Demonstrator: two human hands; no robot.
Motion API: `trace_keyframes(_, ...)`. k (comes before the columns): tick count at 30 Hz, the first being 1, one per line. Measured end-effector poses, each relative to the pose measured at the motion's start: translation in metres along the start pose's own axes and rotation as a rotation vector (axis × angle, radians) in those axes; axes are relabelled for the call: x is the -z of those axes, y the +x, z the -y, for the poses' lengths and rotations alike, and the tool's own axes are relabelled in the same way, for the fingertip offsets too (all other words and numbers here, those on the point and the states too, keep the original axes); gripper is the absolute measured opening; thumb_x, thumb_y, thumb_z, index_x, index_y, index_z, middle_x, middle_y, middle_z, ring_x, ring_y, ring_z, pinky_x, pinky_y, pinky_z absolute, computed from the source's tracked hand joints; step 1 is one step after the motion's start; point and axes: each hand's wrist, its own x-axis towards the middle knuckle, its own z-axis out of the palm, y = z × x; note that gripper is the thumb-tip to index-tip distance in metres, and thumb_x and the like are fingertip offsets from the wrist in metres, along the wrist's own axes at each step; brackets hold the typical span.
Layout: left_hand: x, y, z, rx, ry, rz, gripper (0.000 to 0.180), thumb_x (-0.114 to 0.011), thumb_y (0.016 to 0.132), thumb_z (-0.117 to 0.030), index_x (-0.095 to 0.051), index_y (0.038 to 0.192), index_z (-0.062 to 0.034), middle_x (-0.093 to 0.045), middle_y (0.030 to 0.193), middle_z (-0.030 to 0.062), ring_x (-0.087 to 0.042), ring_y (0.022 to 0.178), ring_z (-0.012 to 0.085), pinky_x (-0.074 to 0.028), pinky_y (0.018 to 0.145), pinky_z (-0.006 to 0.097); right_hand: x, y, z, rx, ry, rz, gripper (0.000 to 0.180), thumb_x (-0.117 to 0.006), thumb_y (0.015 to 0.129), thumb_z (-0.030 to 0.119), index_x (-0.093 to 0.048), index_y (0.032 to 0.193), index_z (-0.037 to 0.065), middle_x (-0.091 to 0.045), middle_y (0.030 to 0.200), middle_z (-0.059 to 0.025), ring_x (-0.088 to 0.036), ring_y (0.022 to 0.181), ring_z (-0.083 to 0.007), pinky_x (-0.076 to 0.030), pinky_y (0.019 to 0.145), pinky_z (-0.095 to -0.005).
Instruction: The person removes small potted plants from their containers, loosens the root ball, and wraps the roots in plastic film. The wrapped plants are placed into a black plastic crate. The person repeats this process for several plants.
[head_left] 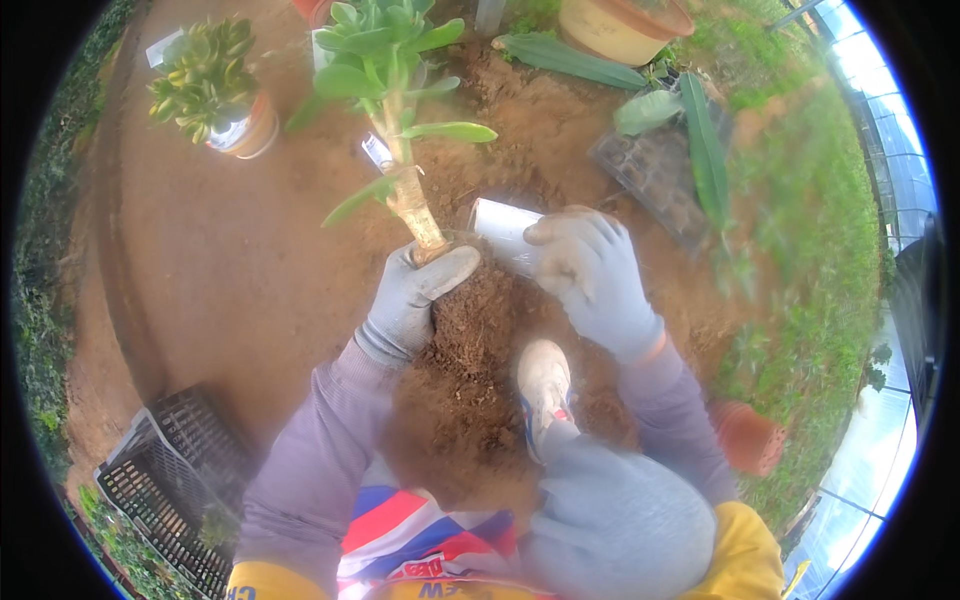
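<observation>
My left hand [408, 300], in a grey work glove, is closed around the base of a succulent plant [405, 180] with a thick pale stem and broad green leaves. A small white label hangs on its stem. Below that grip, a brown root ball [468, 315] shows against the soil. To the right, my gloved right hand [590, 270] grips a white cylindrical container [508, 235], its end turned toward the plant's base. My right fingers hide part of the container, and its inside does not show.
A potted succulent [240, 125] stands at the far left. Long leaves lie over a black seedling tray [660, 180] at the far right, near a wide pale pot [620, 35]. A black crate [175, 470] is near left, and terracotta pots [745, 437] lie near right. My shoe [544, 380] is between my arms.
</observation>
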Motion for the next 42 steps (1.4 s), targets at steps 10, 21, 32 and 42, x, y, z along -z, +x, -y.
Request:
trace_keyframes(10,0.003,-0.010,-0.007,0.035,0.085,0.037,0.028,-0.072,0.088,-0.010,-0.068,0.113,0.0026,-0.069,0.097,0.0040,-0.065,0.085,0.0116,-0.053,0.079,0.027,0.025,-0.008,0.008,-0.348,0.250,0.041,0.062,-0.088,0.059,0.026,-0.069,0.115,0.008,-0.065,0.111,-0.0066,-0.059,0.109,-0.0296,-0.044,0.100,-0.0411)
trace_keyframes(21,-0.006,-0.009,0.006,0.125,-0.209,0.027,0.026,-0.071,0.091,-0.011,-0.068,0.112,0.0025,-0.070,0.099,0.0039,-0.066,0.087,0.0117,-0.053,0.080,0.026,-0.058,-0.044,-0.031,-0.799,1.015,-0.124,0.021,-0.071,0.088,0.009,-0.066,0.108,0.005,-0.070,0.111,-0.0151,-0.069,0.096,-0.0262,-0.059,0.080,-0.0362)
trace_keyframes(32,0.022,0.034,0.033,-0.186,0.300,-0.259,0.029,-0.065,0.098,-0.033,-0.066,0.098,-0.0045,-0.063,0.089,-0.0033,-0.057,0.082,0.0053,-0.050,0.074,0.022,-0.012,-0.003,0.024,-0.742,0.932,0.407,0.012,-0.070,0.090,0.016,-0.072,0.095,0.005,-0.073,0.092,-0.0070,-0.068,0.092,-0.0142,-0.052,0.082,-0.0301)
trace_keyframes(42,0.012,0.029,0.010,-0.018,0.063,0.228,0.045,-0.072,0.092,-0.015,-0.052,0.130,-0.0002,-0.065,0.118,0.0065,-0.063,0.102,0.0134,-0.055,0.084,0.028,-0.036,0.053,0.009,-0.579,0.608,0.227,0.019,-0.073,0.085,0.011,-0.070,0.101,0.001,-0.070,0.087,-0.0072,-0.065,0.078,-0.0108,-0.051,0.069,-0.0259)
